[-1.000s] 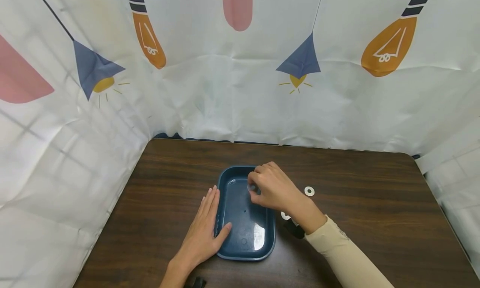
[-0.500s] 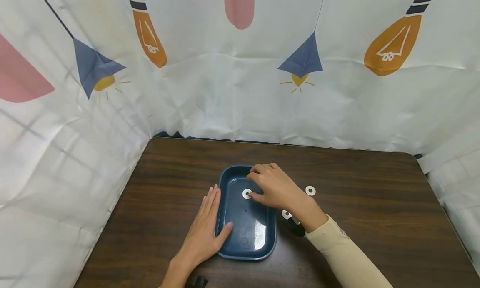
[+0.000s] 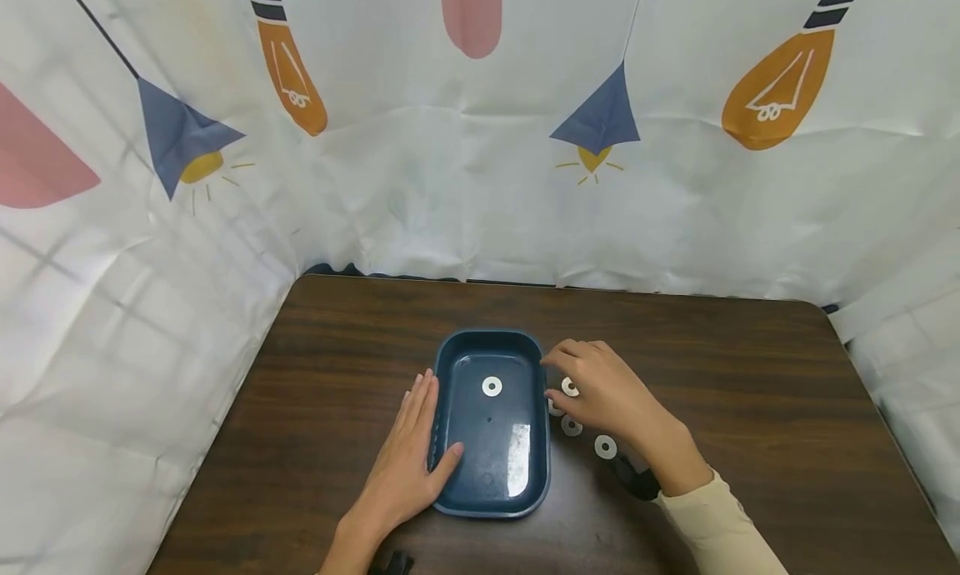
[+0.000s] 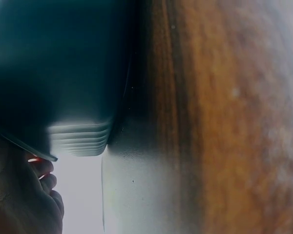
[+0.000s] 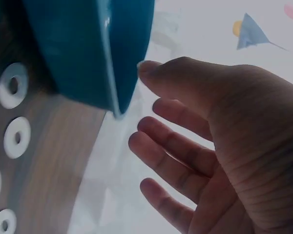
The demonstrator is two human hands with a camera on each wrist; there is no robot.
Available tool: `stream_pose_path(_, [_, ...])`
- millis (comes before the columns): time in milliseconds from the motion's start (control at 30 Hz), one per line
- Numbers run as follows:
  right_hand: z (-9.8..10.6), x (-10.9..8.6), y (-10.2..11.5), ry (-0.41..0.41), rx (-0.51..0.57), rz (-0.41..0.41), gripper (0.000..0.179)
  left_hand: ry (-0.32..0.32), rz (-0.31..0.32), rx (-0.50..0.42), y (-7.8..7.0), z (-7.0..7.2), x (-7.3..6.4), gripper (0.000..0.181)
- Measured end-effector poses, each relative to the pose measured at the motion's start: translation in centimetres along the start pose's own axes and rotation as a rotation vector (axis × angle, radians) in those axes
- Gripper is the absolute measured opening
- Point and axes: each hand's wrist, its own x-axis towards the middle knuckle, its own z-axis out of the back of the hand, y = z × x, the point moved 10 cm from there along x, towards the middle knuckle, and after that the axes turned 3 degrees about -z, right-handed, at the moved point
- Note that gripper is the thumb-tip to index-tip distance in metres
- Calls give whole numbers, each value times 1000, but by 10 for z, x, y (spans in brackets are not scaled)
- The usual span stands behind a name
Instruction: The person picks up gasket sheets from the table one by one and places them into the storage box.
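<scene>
A dark blue rectangular tray [image 3: 471,467] lies on the table, with one white flat washer [image 3: 485,387] inside near its far end. My left hand [image 3: 405,462] rests along the tray's left side, fingers straight and thumb over the rim. Just past the right rim hovers my right hand [image 3: 611,396], thumb and fingers apart and nothing between them. Several more washers lie below and beside it, such as one washer [image 3: 598,447] near the wrist. In the right wrist view the loose fingers are beside the tray wall [image 5: 71,58], with washers [image 5: 9,139] on the table at left.
The dark wood-grain table [image 3: 750,408] carries everything. A white printed curtain [image 3: 420,183] hangs behind it and along both sides. A black strap piece [image 3: 636,482] shows under the right wrist, and another dark piece [image 3: 397,563] by the left.
My right hand released a washer into the tray, then moved right, out over the tray's right rim toward the washers on the table. The left hand stayed at the tray.
</scene>
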Motion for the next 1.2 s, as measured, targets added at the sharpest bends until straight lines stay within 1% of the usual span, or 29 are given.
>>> stream_pose_path(133, [-2,-19,-14,-20,1,-33,38,-7,-10,-11,-2,-2,1,100])
stream_pose_path(267, [-3,-38,-24,-37,-1,-40,36,-3,-13,-38,-5,-5,4,99])
stream_pose_path(500, [-13,-59,-38,-14,1,-93,33,9,-14,-47,-4,-8,6,99])
stream_pose_path(667, [-23,-75,-46,-4,-8,-137,36,11,-27,-43,-4,-7,3,99])
stream_pose_path(767, [-31,-84,-51,23,-2,-177,34,24,-28,-36,-4,-8,0,99])
stream_pose_path(867, [-41,-90,-55,59,15,-222,29,35,-18,-24,-3,-6,-1,100])
stream_pose_path(967, [-48,-91,-59,81,23,-259,28,37,-12,8,-2,-2,2,101])
stream_pose_path(1100, [-52,-92,-62,74,7,-285,32,47,-13,44,-2,1,6,101])
stream_pose_path(1200, [-53,-93,-62,58,0,-283,32,56,-1,49,-1,1,3,102])
